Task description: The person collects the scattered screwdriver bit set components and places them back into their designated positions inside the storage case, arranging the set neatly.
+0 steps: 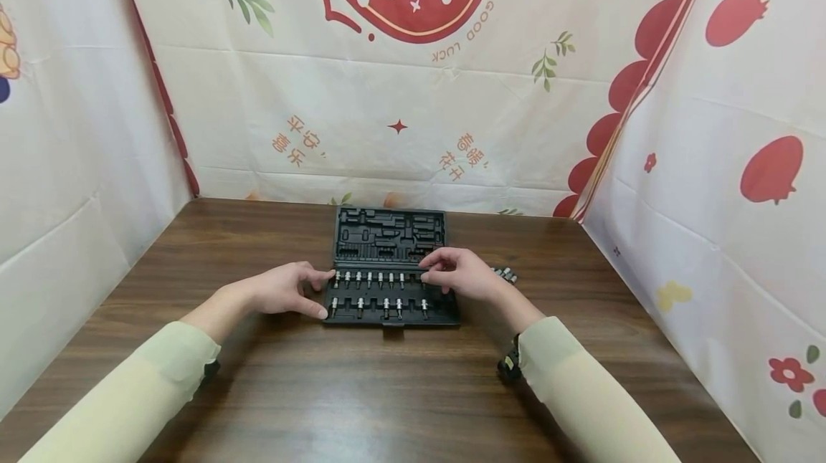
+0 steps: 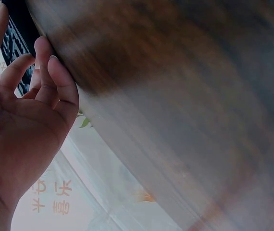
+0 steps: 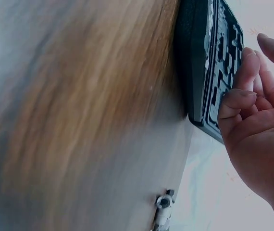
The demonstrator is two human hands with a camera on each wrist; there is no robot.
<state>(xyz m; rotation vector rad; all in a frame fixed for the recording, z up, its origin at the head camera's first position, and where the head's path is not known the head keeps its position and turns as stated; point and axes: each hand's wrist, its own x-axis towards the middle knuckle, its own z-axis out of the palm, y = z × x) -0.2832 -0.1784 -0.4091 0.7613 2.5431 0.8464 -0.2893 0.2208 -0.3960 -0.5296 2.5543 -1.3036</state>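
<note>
A black socket-set case (image 1: 391, 313) lies opened out on the table, its lid (image 1: 387, 234) folded back. Short silver bit sockets stand in two rows in the base, among them a front-row bit socket (image 1: 386, 305). My left hand (image 1: 284, 289) rests at the case's left side, thumb at the front corner and a fingertip farther up the edge. Over the right end of the back row is my right hand (image 1: 466, 274), its thumb and index tips apart beside a bit socket (image 1: 424, 280). In the right wrist view nothing shows between those fingertips.
Several loose silver sockets (image 1: 506, 274) lie on the table right of the case, partly behind my right hand. The brown wood-grain table (image 1: 387, 391) is bordered by printed cloth (image 1: 387, 90) at the back and both sides.
</note>
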